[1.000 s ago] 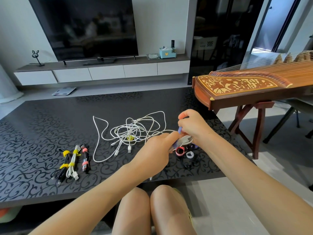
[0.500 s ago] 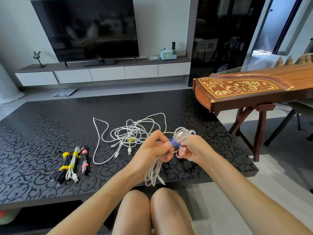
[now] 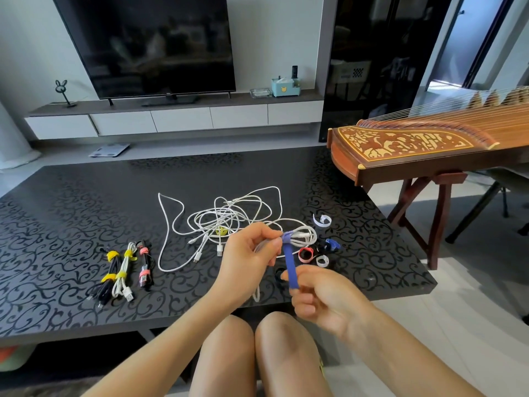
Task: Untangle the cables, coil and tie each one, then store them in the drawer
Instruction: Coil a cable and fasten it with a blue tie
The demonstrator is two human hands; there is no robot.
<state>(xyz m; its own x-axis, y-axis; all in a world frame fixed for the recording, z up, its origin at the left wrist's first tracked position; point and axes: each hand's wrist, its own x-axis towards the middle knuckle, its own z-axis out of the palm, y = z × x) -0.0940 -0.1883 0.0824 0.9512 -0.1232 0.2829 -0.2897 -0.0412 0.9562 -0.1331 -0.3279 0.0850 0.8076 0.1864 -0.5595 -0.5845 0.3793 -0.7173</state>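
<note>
Head view: right hand (image 3: 323,299) has pulled the blue strap (image 3: 289,265) out taut since 0.5 s ago, fingers pinching its tail, left hand (image 3: 252,262) fingers pinching the coiled white cable (image 3: 305,236) above the bench (image 3: 57,224); tie looks nearly cinched.

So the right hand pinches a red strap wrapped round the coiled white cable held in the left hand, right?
No, the strap is blue, not red. The head view shows the right hand pinching it, wrapped round the coiled white cable held in the left hand.
</note>
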